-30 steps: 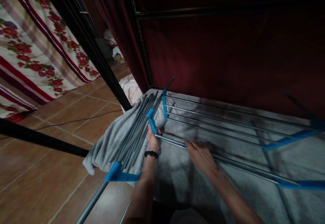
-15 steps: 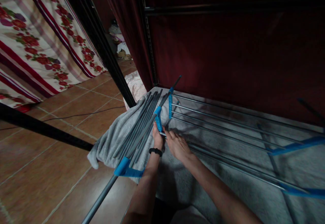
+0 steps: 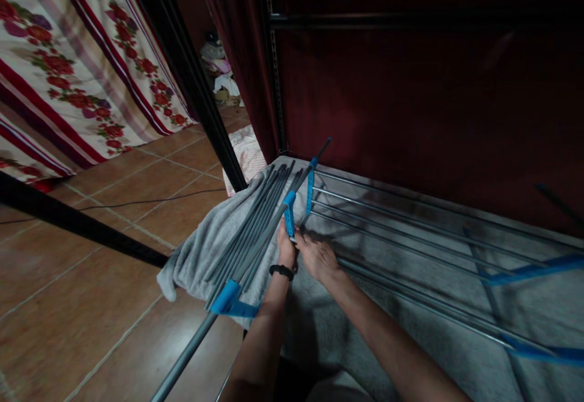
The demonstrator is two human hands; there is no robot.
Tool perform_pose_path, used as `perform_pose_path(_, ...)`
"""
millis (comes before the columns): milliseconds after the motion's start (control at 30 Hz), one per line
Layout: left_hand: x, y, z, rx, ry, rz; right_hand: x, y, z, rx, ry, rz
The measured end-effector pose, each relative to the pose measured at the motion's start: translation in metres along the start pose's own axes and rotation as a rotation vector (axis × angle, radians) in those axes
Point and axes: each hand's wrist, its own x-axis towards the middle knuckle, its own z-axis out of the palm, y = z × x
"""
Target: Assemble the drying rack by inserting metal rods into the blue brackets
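"Head camera view: what are the two hands doing?"

"They meet near the middle. The left hand [image 3: 285, 249], a black band [image 3: 281, 272] on its wrist, grips the lower end of a blue bracket [image 3: 290, 214]. The right hand [image 3: 318, 256] is just beside it, its fingers curled around the end of a metal rod [image 3: 293, 240] at that same bracket. Some fingertips are hidden, so I cannot tell how tight either hold is."

"What is the bracket attached to?"

"A long grey tube [image 3: 185, 356] runs slantwise through its top, from below and left of the hands to beyond them. On that tube, nearer the wearer than the hands, is a second bracket [image 3: 232, 301]; just past the hands is a third bracket [image 3: 311, 192]. Thin rods [image 3: 387, 225] stretch from the third one, off to the right of the hands, to a blue end piece [image 3: 533, 269]. More rods [image 3: 410, 295] extend beyond the right wrist to a lower end piece [image 3: 547, 353]."

"And farther out?"

"Left of the left hand, a bundle of grey tubes [image 3: 255, 225] lies on a grey blanket [image 3: 191, 256]. Past that is a tiled floor [image 3: 91, 274] crossed by a dark cable [image 3: 155, 199]. A flowered cloth [image 3: 59, 73] hangs to the far left of the hands, and a dark red curtain [image 3: 410, 98] ahead of them."
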Motion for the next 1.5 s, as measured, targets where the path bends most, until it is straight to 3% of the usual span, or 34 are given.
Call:
perform_pose_path(367, -0.001, 0.007, 0.004, 0.029, -0.021, -0.015, -0.002, 0.013, -0.002, 0.027, -0.045, 0.002)
perform_pose_path(1500, -0.004, -0.003, 0.006, 0.012, 0.048, -0.008, 0.009, 0.007, -0.005, 0.133, -0.034, 0.069)
